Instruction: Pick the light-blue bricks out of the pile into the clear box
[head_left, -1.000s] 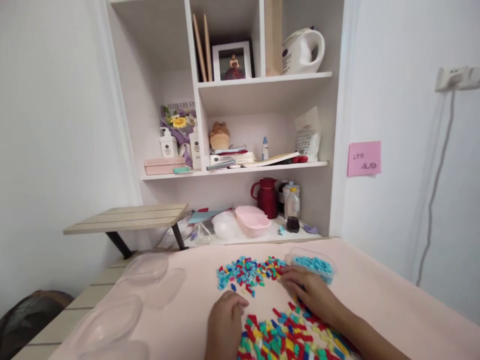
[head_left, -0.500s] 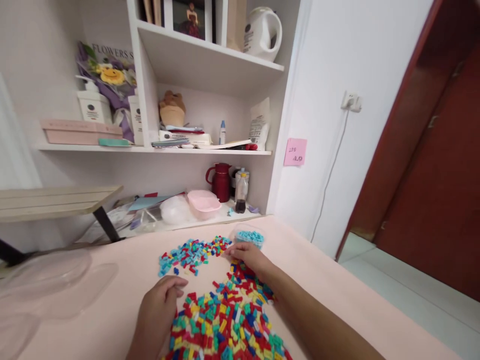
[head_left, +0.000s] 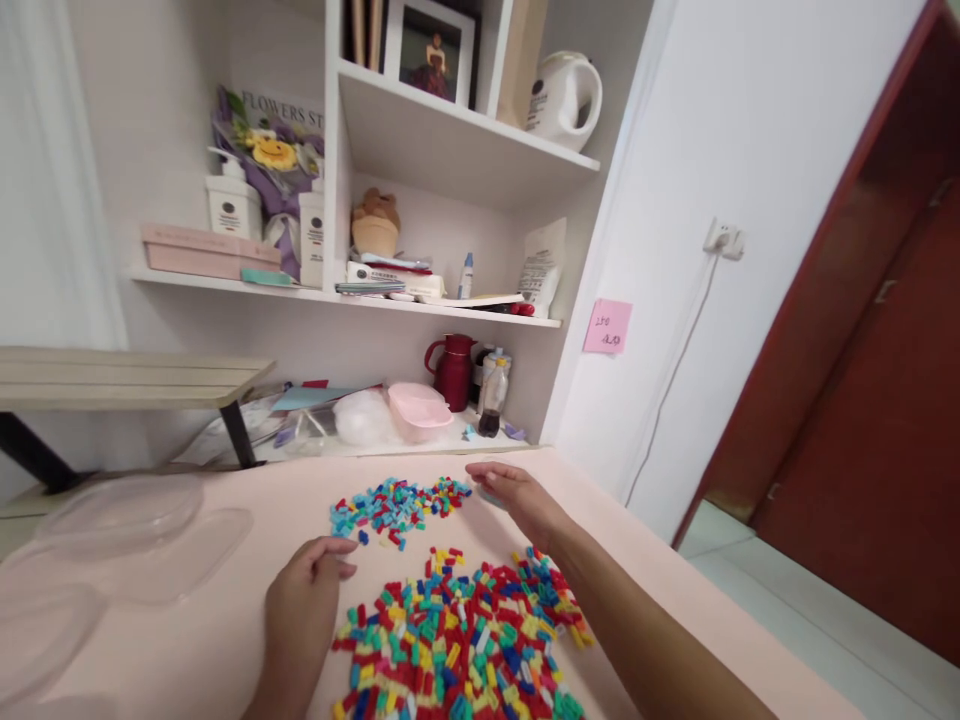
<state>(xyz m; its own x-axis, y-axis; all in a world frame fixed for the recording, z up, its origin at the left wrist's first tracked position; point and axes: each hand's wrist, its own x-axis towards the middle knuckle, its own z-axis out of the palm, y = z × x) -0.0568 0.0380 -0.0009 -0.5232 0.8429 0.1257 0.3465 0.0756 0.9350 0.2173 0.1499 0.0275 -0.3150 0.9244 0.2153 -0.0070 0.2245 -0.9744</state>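
Note:
A big heap of small coloured bricks (head_left: pixel 469 640) lies on the pink table (head_left: pixel 225 620) right before me. Farther off sits a smaller, mostly blue scatter of bricks (head_left: pixel 394 503). My left hand (head_left: pixel 304 590) rests on the table at the left edge of the big heap, fingers loosely curled and holding nothing I can see. My right hand (head_left: pixel 514 495) reaches out past the big heap, to the right end of the small scatter, fingers stretched and palm down. It covers the clear tub of blue bricks, of which only a sliver shows.
Clear plastic lids and tubs (head_left: pixel 142 535) lie at the table's left. Behind the table stand white shelves with a red jug (head_left: pixel 452 370), a pink box (head_left: pixel 417 408) and bottles. A wooden bench (head_left: pixel 127 372) juts in from the left. A red door (head_left: pixel 870 400) is on the right.
The view has swung slightly left and up. My right hand has lifted off the bricks and moved over the tub of blue bricks. My left hand has barely shifted.

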